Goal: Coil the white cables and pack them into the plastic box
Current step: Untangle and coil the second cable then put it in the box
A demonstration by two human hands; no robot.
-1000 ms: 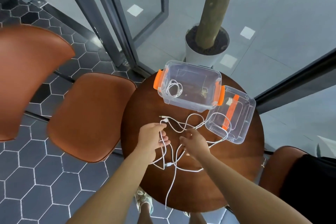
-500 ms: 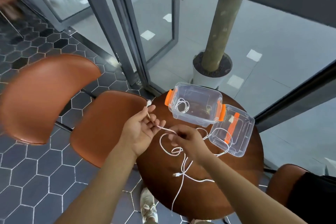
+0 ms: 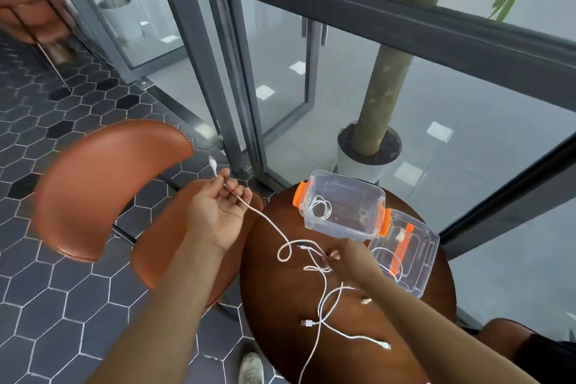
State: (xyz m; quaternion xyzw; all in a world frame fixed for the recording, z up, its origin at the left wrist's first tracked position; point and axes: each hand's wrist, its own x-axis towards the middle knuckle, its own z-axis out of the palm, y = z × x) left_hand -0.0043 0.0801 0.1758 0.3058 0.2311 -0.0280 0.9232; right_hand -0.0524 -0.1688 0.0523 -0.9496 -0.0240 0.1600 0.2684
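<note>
- Furthest left sits a brown chair (image 3: 103, 193), its curved back over the hexagon-tiled floor (image 3: 62, 305); its seat runs under your left forearm.
- Your left hand (image 3: 218, 212) is raised palm-up over the chair seat, off the table's left edge. Its fingers are curled together on one white cable (image 3: 268, 224), whose plug sticks up past your fingertips.
- From that hand the cable slopes down to the right onto the round wooden table (image 3: 271, 305) and makes a small loop just left of your right hand.
- More loose white cables (image 3: 324, 299) lie tangled on the table in front of you, with several plugs lying on the wood and one strand trailing off the near edge.
- Your right hand (image 3: 349, 262) is low over the tangle, fingertips pinched on the strands at the middle of the table.
- The plastic box (image 3: 343, 206), clear with orange latches, stands at the far edge of the table. One coiled cable (image 3: 321, 207) already lies inside it, at its left end.
- The clear lid (image 3: 405, 256) with an orange handle lies flat just right of the box, touching its right latch, and a cable strand crosses it.
- Behind the table, past the glass, a tree trunk rises from a white pot (image 3: 358, 165).
</note>
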